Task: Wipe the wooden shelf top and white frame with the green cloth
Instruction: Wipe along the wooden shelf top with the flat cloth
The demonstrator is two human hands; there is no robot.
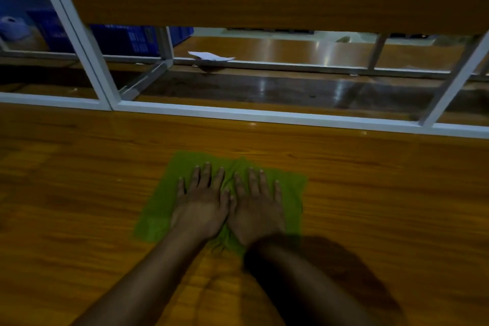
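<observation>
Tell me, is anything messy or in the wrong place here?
One thing: a white scrap of paper lies loose on the far wooden shelf. The square green cloth is bunched into a ridge between the flat left hand and right hand.

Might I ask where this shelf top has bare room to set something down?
The shelf top is bare either side of the green cloth and between it and the white frame. Crowded middle: left hand and right hand press the cloth.

Green cloth partly hidden under left hand, right hand — blue crates blurred.
</observation>
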